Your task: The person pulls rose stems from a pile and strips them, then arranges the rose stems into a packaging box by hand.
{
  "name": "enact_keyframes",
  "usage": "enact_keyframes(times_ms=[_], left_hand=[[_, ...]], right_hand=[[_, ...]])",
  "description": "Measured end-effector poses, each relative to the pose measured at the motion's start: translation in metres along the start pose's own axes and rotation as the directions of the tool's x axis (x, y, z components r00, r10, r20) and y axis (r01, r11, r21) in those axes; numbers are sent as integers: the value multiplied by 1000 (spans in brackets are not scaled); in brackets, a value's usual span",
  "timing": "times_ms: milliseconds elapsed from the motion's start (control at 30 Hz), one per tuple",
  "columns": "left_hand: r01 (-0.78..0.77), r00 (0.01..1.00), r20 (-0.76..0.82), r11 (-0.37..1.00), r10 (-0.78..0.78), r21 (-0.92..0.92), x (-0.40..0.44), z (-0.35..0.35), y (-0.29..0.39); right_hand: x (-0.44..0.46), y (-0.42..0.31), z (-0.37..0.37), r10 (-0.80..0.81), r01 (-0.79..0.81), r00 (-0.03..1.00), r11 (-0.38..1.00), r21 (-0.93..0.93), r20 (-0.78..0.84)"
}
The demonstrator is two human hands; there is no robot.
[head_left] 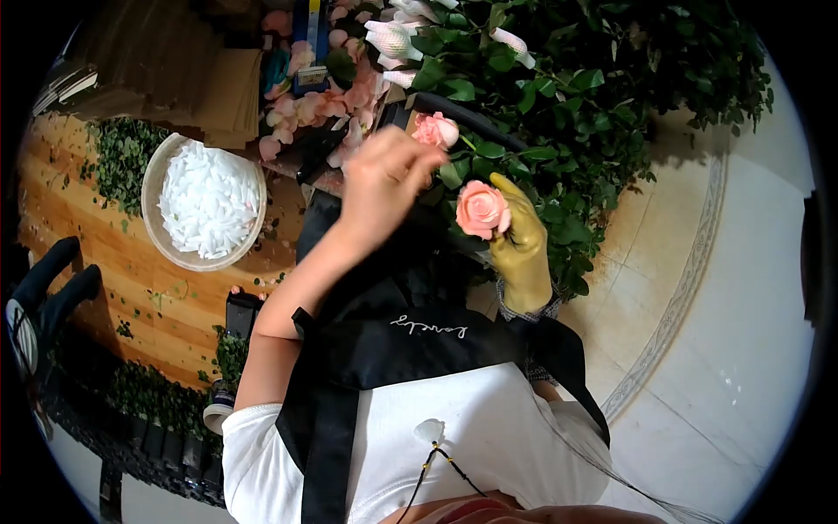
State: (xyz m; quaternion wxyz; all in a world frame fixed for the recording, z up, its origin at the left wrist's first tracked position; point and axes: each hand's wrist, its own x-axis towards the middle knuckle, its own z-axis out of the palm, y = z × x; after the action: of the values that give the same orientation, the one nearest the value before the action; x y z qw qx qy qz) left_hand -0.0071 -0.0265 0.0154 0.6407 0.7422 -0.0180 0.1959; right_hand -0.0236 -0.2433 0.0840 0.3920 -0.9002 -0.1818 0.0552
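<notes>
My left hand (384, 183) is bare and slightly blurred, its fingers pinched together; whatever may be between them is too small to make out. Just beyond its fingertips is a pink rose (436, 130). To the right, my right hand (522, 240), in a yellow glove, is closed on another pink rose (482, 210), whose open bloom faces up. That rose's stem is hidden by the bloom and glove. The two hands are apart.
Leafy stems (559, 166) and wrapped white blooms (393, 40) lie ahead and right. Loose petals (301, 113) are scattered ahead. A round tub (150, 205) of white pieces is at left, near stacked cardboard (229, 92). Another person's legs (52, 271) show far left.
</notes>
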Motion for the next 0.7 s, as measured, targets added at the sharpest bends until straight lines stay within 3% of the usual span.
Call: enact_keyframes(times_ms=[33, 67, 100, 167, 200, 233, 267, 300, 367, 400, 433, 467, 533, 567, 633, 667, 700], left_hand=[[20, 997, -77, 995, -12, 100, 5, -8, -6], [24, 991, -133, 966, 11, 257, 12, -20, -12], [-16, 991, -112, 878, 79, 478, 16, -34, -34], [32, 986, -145, 767, 80, 641, 21, -47, -32], [34, 999, 6, 852, -43, 523, 16, -53, -34], [52, 969, 220, 961, -115, 273, 13, -56, -32], [205, 908, 367, 978, -200, 26, 6, -50, -22], [379, 824, 518, 904, -231, -199, -1, -39, -9], [293, 832, 528, 942, -169, -161, -14, -15, 1], [219, 900, 411, 966, -146, -135, -23, -3, -3], [223, 899, 413, 965, -149, -138, -23, -2, -5], [338, 874, 420, 927, -245, -162, -20, -2, -7], [466, 849, 404, 843, -341, -269, -12, 1, -12], [511, 818, 463, 800, -342, -313, -7, 1, -15], [498, 808, 513, 801, -289, -332, -1, 7, -25], [501, 808, 511, 798, -293, -335, 2, 5, -24], [507, 751, 582, 836, -311, -208, 7, 0, -22]], right_hand=[[0, -2, -2, -5, 4, 1000, 1000, 22, 19], [2, -7, 1, -1, -1, 997, 1000, -25, -72], [5, -9, 2, 3, -4, 997, 1000, -24, -71], [10, -9, 4, -47, 19, 990, 979, -204, -130], [13, -10, 8, -71, 44, 989, 978, -203, -130], [16, -10, 12, -68, 43, 990, 980, -195, -125], [17, -10, 16, -59, 44, 995, 982, -183, -76], [18, -10, 18, -50, 45, 998, 984, -172, -27], [17, -1, 21, -108, 123, 988, 981, -150, 106], [18, -2, 16, -38, 54, 989, 993, -106, 146], [20, -5, 9, 28, -16, 982, 998, -67, 187], [14, 0, 0, 106, -108, 985, 994, 4, 138], [6, 22, -20, 193, -166, 966, 973, -163, 170], [-2, 41, -22, 117, -61, 976, 957, -282, 184], [-18, 62, -21, 70, -33, 990, 957, -287, 122], [-26, 63, -26, 119, -101, 992, 933, -346, 33], [-31, 63, -31, 158, -168, 986, 904, -394, -57]])
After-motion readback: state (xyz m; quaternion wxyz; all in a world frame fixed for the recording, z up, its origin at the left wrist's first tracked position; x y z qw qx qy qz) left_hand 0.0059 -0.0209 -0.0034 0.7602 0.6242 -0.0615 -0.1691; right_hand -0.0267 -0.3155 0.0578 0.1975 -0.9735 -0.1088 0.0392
